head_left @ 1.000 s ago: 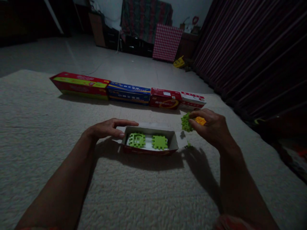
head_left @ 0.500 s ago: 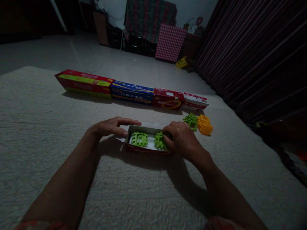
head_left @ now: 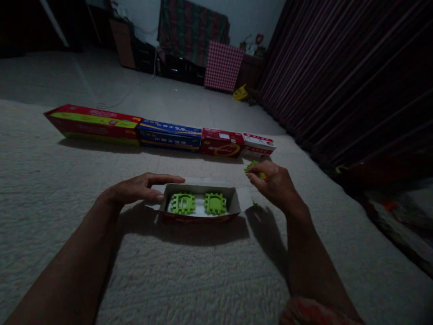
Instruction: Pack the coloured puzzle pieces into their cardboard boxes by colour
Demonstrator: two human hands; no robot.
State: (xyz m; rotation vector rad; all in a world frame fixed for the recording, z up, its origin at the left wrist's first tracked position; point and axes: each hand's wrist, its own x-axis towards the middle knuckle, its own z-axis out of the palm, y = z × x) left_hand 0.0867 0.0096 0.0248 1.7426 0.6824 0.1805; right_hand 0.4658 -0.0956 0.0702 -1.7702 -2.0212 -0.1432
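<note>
An open-topped cardboard box, red outside and pale inside, sits on the light mat with its end flaps folded out. In it, apart from each other, lie a green interlocking block with a window cut-out and another notched green block. My left hand is open at the box's left end, thumb by the corner and index finger stretched along the back flap. To the right of the box, my right hand has its fingers bent onto a green block. Orange shows between those fingers; the hand hides most of that pile.
Beyond the hands, a red and yellow-green box, a blue box, a dark red box and a white-and-red box stand end to end. A small green bit lies beside the right flap. Dark curtains hang at right.
My right hand has left the right-hand green block inside the box and moved right and away to the green pile. My left hand stays at the box. The view has shifted slightly.
</note>
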